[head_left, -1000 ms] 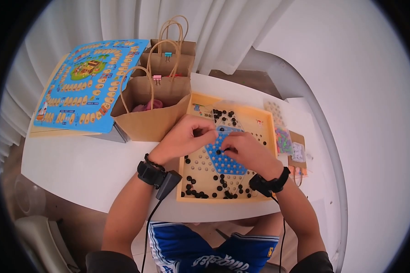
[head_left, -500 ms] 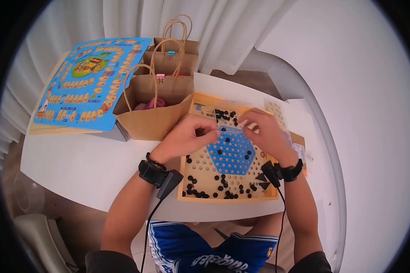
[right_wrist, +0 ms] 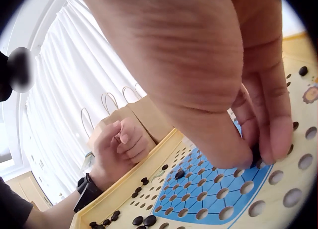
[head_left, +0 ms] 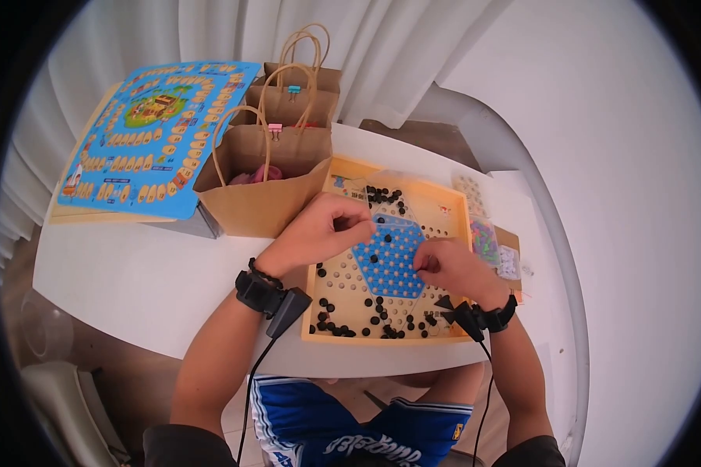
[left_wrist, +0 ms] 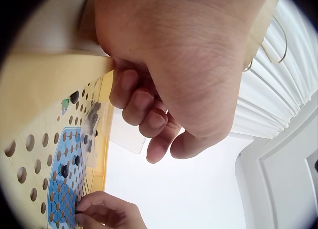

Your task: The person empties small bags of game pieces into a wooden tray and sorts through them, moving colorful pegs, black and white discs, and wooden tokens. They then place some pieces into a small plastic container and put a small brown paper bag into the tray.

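My left hand [head_left: 331,226] hovers over the upper left of the blue hexagon [head_left: 385,272], fingers loosely curled. In the left wrist view its thumb and index fingertips stand apart; nothing shows between them, and a clear plastic sheet [left_wrist: 126,134] appears behind. My right hand [head_left: 456,268] is at the hexagon's right edge. Its thumb and fingers pinch a black piece [right_wrist: 256,154] low over the holes, mostly hidden by the fingertips. Other black pieces [head_left: 388,238] sit on the hexagon of the wooden board [head_left: 343,300].
Black pieces lie along the board's near side and in its far corner. Paper bags [head_left: 265,202] stand left of the board, beside a blue game board [head_left: 144,144]. Packets of coloured pieces [head_left: 484,240] and white pieces [head_left: 509,263] lie to the right, on the white table [head_left: 132,272].
My right hand has gone from the middle of the hexagon to the board's far right, then back down to the hexagon's right edge. My left hand has stayed nearly still.
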A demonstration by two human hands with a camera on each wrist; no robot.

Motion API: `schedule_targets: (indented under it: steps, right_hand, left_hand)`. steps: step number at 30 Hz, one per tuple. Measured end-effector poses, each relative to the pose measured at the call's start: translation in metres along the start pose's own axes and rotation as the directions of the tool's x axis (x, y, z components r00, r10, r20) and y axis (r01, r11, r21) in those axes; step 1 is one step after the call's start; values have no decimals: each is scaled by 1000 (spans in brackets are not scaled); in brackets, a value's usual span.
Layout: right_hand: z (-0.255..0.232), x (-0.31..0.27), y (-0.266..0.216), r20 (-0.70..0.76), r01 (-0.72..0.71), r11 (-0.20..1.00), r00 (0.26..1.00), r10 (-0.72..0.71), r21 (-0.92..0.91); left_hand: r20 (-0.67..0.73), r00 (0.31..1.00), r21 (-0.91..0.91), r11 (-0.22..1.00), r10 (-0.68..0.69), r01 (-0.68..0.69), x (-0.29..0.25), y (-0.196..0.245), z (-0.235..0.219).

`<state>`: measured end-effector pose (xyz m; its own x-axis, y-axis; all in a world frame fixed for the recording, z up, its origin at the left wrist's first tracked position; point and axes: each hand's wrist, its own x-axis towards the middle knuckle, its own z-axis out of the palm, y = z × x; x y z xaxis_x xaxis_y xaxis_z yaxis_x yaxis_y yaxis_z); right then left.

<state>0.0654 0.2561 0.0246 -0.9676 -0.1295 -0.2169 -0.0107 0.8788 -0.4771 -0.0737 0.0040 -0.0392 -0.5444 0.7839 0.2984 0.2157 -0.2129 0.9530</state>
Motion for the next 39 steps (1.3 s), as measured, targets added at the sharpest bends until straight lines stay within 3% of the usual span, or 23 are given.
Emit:
schedule_targets:
  steps: [8, 10, 14, 17, 19, 20, 22, 23, 25, 26, 28, 31, 32, 34, 39]
  right_hand:
    - [8, 0, -3, -69, 53, 976, 995, -69, -212]
    - [2, 0, -6, 23, -22, 1000, 999, 22, 14]
    - [-4, 4, -11, 94, -37, 999, 995, 34, 26]
    - [-16, 16, -12, 25, -29, 997, 999, 27, 69]
    - [-23, 27, -20, -191, -7, 943, 979, 75, 334]
    - [-22, 34, -21, -194, -11, 942, 978, 80, 335]
    - [-17, 47, -21, -408, 229, 965, 899, -158, 129]
    - [-16, 47, -22, -409, 231, 965, 898, -161, 127]
    - [-8, 42, -25, -402, 275, 940, 853, -334, -200]
    - [-4, 39, -28, -393, 280, 939, 855, -338, -199]
    - [3, 28, -35, -289, 212, 976, 932, -219, -54]
    - [15, 20, -38, -170, 107, 994, 979, -111, -31]
    - [20, 20, -36, -170, 104, 994, 979, -108, -30]
    - [32, 24, -27, -259, 188, 961, 936, -238, -204]
    - [35, 29, -20, -227, 198, 964, 945, -236, -178]
  left_hand:
    - [14, 1000, 6, 1000, -14, 14, -2, 4, -1]
    - [6, 1000, 10, 1000, 8, -8, -1, 2, -1]
    - [-10, 1000, 8, 1000, 12, -12, -1, 2, 0]
    - [6, 1000, 18, 1000, -10, 10, -2, 5, -1]
    - [18, 1000, 25, 1000, -17, 17, -2, 6, -1]
    - [23, 1000, 23, 1000, -16, 16, -1, 3, 0]
    - [-2, 1000, 6, 1000, 23, -23, 1, -2, 1]
    - [-3, 1000, 8, 1000, 25, -25, 1, -2, 1]
    - [-20, 999, -18, 999, 32, -33, -1, 1, 2]
    - [-29, 999, -20, 999, 28, -29, -2, 2, 1]
    - [8, 1000, 42, 999, 14, -14, -2, 2, -2]
    - [-1, 1000, 28, 1000, 9, -9, -2, 2, -1]
    - [1, 1000, 26, 1000, 8, -8, -2, 1, 1]
    - [-24, 998, -13, 999, 53, -53, 0, -1, 2]
    - [-22, 999, -11, 999, 35, -36, -1, -1, 2]
